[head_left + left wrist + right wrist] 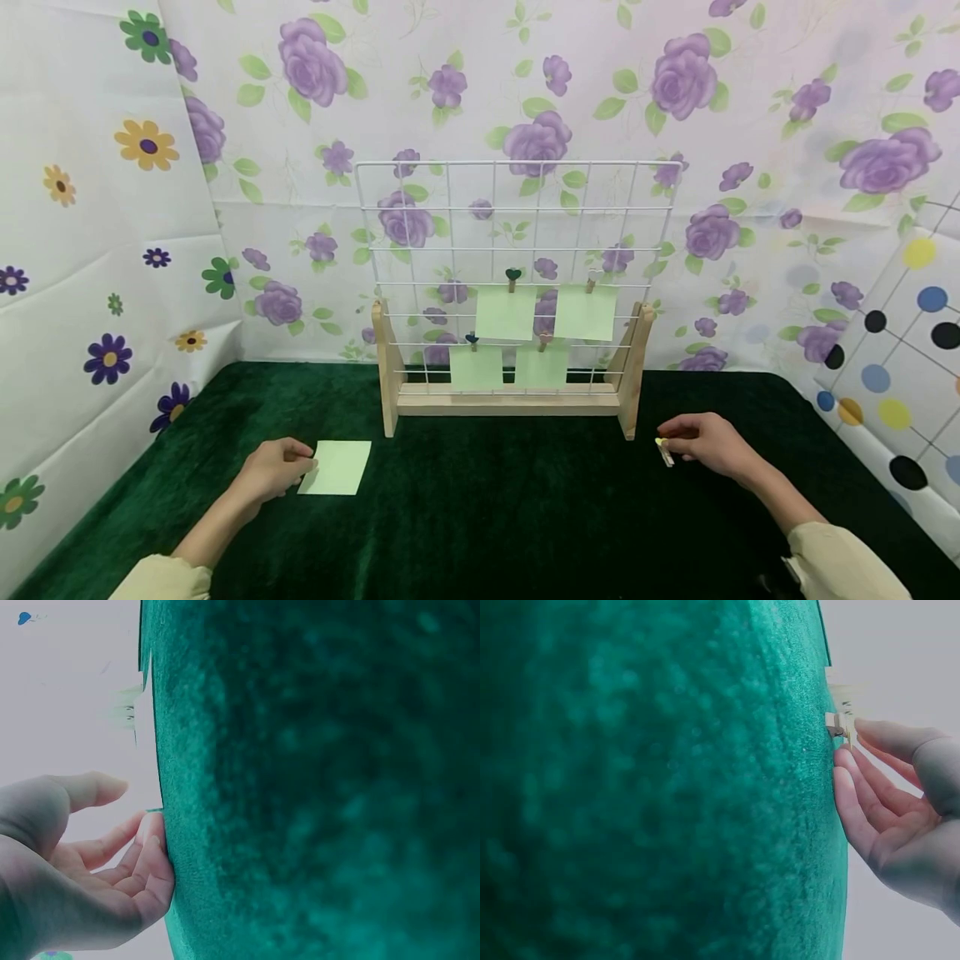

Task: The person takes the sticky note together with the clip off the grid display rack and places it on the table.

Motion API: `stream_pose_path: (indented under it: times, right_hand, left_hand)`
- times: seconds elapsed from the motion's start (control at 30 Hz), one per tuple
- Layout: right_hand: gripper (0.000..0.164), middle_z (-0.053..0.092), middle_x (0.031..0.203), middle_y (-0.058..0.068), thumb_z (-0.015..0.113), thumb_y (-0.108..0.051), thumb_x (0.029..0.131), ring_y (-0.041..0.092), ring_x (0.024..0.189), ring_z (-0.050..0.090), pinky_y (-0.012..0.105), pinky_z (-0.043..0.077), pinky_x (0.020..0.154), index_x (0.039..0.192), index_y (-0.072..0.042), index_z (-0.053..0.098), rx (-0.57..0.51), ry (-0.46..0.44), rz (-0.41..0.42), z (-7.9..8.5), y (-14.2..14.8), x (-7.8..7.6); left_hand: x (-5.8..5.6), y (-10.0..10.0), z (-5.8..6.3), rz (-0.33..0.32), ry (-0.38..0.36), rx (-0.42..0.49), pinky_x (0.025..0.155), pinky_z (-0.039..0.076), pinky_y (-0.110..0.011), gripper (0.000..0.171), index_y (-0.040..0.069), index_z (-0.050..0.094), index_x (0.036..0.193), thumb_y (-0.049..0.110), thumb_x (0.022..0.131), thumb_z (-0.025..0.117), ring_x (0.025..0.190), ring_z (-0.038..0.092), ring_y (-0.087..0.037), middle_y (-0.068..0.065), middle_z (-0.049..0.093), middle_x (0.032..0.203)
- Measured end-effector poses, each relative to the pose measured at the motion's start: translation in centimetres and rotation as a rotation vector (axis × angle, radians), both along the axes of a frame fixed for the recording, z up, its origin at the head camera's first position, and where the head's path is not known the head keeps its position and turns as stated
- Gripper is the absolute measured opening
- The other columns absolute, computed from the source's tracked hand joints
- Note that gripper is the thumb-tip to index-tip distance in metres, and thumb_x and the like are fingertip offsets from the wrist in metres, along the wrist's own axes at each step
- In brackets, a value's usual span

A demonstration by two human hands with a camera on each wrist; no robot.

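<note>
On the green cloth at the left lies a pale green paper square (341,468). My left hand (276,468) is at its left edge, fingertips by the paper. In the left wrist view, the thumb of my left hand (97,862) stands apart from the bent fingers, which rest near the cloth. Over at the right, my right hand (708,443) pinches a small wooden clothespin (666,453) with a yellow top. The right wrist view shows this clothespin (835,724) between the thumb and fingertips of my right hand (900,802), close above the cloth.
A white wire grid (517,208) stands in a wooden base (510,406) at the back middle. Several green paper squares, one of them a lower-row square (476,371), hang on it from clothespins. Flowered sheets (450,50) enclose the green-covered table (480,517).
</note>
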State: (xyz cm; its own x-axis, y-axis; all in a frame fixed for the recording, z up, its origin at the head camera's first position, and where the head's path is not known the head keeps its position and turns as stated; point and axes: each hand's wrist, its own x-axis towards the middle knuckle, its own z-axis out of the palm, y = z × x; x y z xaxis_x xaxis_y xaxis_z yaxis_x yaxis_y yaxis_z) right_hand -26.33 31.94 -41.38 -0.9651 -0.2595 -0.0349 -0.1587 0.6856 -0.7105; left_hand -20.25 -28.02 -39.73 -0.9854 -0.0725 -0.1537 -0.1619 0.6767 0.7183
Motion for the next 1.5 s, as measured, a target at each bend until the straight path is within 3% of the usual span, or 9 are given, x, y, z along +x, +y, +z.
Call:
stream_pose_path:
  times: [0.33,0.63,0.97,1.5]
  right_hand:
    - [0.036,0.066,0.105,0.013,0.063,-0.024,0.095,0.021,0.085,0.061,0.034,0.050,0.067,0.119,0.004,0.063,0.026,0.038,-0.055,0.4,0.2,0.2]
    - [0.044,0.062,0.117,0.022,0.060,-0.026,0.097,0.027,0.095,0.063,0.031,0.054,0.071,0.126,0.007,0.056,-0.035,0.076,-0.075,0.8,0.0,0.7]
    - [0.045,0.063,0.118,0.021,0.057,-0.030,0.099,0.028,0.096,0.064,0.036,0.054,0.075,0.127,0.005,0.057,-0.051,0.130,-0.073,1.9,-1.3,1.2]
    - [0.043,0.060,0.123,0.021,0.056,-0.030,0.099,0.033,0.101,0.062,0.040,0.053,0.080,0.128,0.002,0.058,-0.146,0.179,-0.073,4.3,-5.0,2.2]
  left_hand:
    - [0.0,-0.1,0.4,0.027,-0.022,-0.008,0.064,0.049,-0.035,0.034,-0.011,0.056,0.116,0.017,0.097,0.053,0.083,0.060,-0.024,-0.023,0.059,0.106]
    - [0.5,0.2,1.2,0.028,0.058,0.001,0.068,0.050,-0.038,0.036,-0.010,0.055,0.120,0.020,0.100,0.050,0.089,0.059,-0.027,-0.021,0.060,0.108]
    - [0.8,2.5,1.9,-0.022,0.185,0.006,0.088,0.043,-0.054,0.038,-0.006,0.054,0.126,0.022,0.101,0.049,0.113,0.051,-0.040,-0.024,0.057,0.122]
    - [0.9,6.4,3.5,0.001,0.259,0.134,0.096,0.040,-0.054,0.033,-0.004,0.053,0.127,0.016,0.101,0.049,0.117,0.050,-0.036,-0.023,0.056,0.125]
